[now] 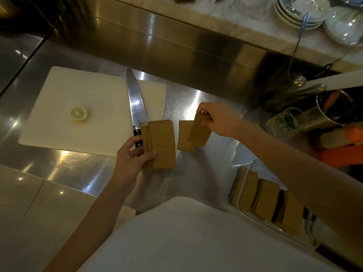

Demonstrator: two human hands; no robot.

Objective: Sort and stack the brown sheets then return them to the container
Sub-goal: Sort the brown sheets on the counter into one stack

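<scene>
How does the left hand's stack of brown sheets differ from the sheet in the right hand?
The left hand grips a stack of several overlapped sheets; the right hand pinches a single sheet. The stack lies nearly flat and squared up beside the knife; the sheet is tilted, raised over another sheet on the counter. Both are brown and rectangular.

Counts on the steel counter

Two hands [131,156] [218,118], one knife [134,103], one cutting board [78,107], one lemon half [79,114] and one clear container [245,173] are seen; brown sheets [164,146] cannot be counted exactly.
</scene>
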